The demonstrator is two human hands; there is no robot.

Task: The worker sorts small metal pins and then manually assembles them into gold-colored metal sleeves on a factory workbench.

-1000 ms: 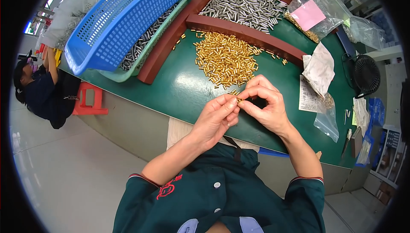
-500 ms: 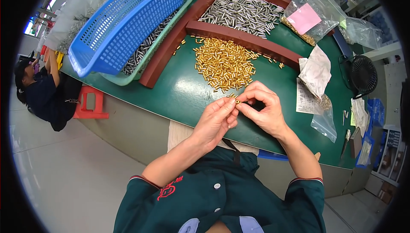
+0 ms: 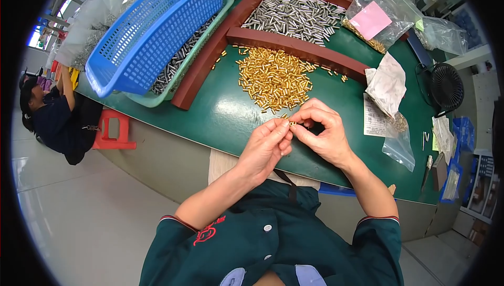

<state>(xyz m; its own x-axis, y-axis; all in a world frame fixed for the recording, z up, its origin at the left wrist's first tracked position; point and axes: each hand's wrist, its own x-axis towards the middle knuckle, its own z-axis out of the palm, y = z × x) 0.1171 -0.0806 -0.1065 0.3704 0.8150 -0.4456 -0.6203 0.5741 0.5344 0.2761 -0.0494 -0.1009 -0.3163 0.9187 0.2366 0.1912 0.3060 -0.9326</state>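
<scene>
My left hand [image 3: 265, 145] and my right hand [image 3: 324, 135] meet just above the table's near side, thumbs and fingers pinched. Small gold-coloured metal sleeves [image 3: 293, 124] with round open ends show between their fingertips. How many are held, and which hand bears each one, is partly hidden by the fingers. Right beyond the fingertips a few loose gold pieces lie on the green tabletop [image 3: 220, 120]. Farther off spreads a heap of the same short gold cylinders [image 3: 274, 78].
Dark red bars [image 3: 299, 47] part the gold heap from silver pins [image 3: 294, 16]. At left, a blue basket [image 3: 157, 31] leans in a pale green tray [image 3: 152, 99]. Plastic bags, a crumpled cloth [image 3: 387, 86] and a black fan [image 3: 446, 86] lie rightward. A person sits beside a red stool [image 3: 119, 131].
The view has shifted slightly. Both hands keep nearly the same pinch around the gold sleeves, with only very small finger movement.
</scene>
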